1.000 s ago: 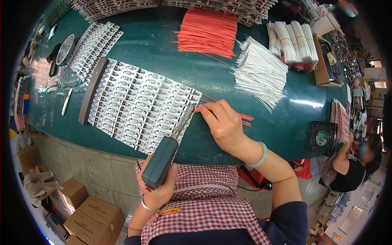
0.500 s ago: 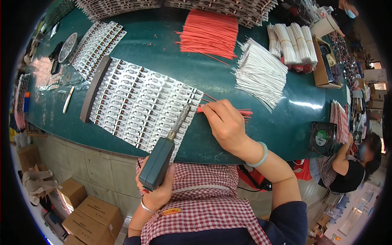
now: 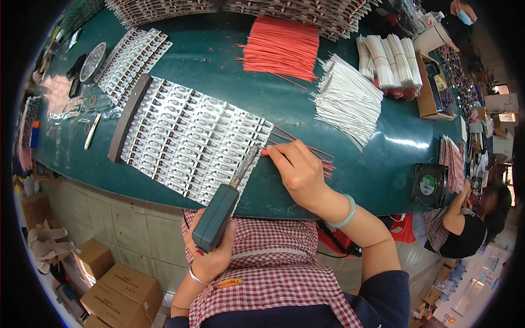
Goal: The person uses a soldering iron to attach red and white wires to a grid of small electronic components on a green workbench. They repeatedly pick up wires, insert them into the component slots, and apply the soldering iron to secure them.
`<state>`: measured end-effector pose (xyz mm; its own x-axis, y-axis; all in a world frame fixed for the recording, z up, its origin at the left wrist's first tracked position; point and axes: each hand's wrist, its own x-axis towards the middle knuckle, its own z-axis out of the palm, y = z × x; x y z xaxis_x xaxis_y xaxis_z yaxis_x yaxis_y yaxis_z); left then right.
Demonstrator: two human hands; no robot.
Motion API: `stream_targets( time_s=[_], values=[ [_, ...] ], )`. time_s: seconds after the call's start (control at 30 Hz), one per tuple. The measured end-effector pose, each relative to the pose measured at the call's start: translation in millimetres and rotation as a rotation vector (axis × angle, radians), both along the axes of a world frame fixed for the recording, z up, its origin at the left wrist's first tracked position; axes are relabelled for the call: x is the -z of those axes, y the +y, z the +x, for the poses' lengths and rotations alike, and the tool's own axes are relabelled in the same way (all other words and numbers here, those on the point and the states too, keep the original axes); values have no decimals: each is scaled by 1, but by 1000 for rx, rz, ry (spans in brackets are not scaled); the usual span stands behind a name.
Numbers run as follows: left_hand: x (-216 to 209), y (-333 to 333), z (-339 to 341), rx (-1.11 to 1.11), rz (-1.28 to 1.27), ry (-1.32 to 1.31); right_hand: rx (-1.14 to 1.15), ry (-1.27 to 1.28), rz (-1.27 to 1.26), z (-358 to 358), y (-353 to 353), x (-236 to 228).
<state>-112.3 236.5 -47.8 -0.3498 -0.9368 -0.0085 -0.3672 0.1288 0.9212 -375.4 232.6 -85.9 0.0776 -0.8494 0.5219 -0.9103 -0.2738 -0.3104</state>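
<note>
soldering gun [image 3: 215, 217], tip over the right edge of the metal panel [image 3: 183, 136]
left hand [image 3: 216, 258], near side of the panel, wraps the gun; right hand [image 3: 302, 174], just right of the panel, pinches red wires [image 3: 327, 163].

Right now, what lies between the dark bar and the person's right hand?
In the head view: a sheet of silvery parts over most of the stretch from the dark bar, then the tool's tip and red wires close to the right hand.
</note>
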Motion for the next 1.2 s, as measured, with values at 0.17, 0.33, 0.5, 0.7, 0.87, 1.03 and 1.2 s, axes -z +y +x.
stream_targets(
  time_s=[0.17,0.33,0.5,0.7,0.87,1.03,1.2],
  values=[
    [-2,1,-4,-3,28,19,-3,20,6,-1,0,2],
    [-4,0,-8,30,26,-3,-4,30,1,-2,1,0],
    [-1,1,-6,28,28,9,-2,44,3,1,0,0],
    [3,3,7,-29,104,19,10,59,-14,7,-3,0],
    [17,19,29,-138,91,-104,14,110,-2,11,-2,10],
    [-2,3,7,-183,373,-149,78,135,-102,14,-3,31],
    [12,4,2,-259,304,173,92,96,-86,16,0,42]
  ],
)
